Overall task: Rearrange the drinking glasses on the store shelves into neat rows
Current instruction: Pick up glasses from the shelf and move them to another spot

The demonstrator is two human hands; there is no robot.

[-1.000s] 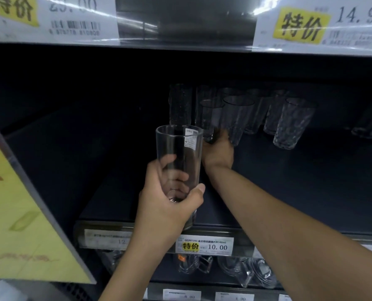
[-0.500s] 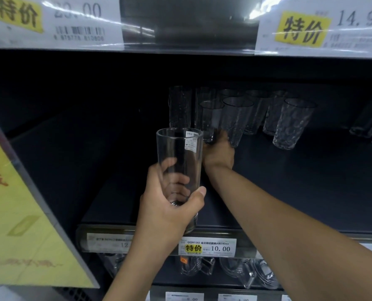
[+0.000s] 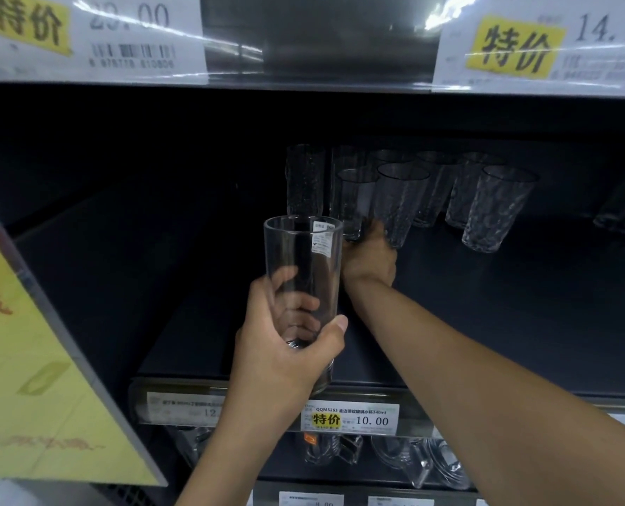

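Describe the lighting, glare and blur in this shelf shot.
Head view: the shelf interior is dim, so the back-row glasses look murky; bright glare streaks the upper price labels; the tall glass in the left hand is fairly sharp; wide-angle distortion bends the frame edges.

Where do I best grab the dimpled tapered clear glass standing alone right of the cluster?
Probably grip the dimpled tapered clear glass round its middle wall, coming from the front right: it stands upright, widens toward the rim, and bare dark shelf lies there, while neighbouring glasses crowd behind on its left.
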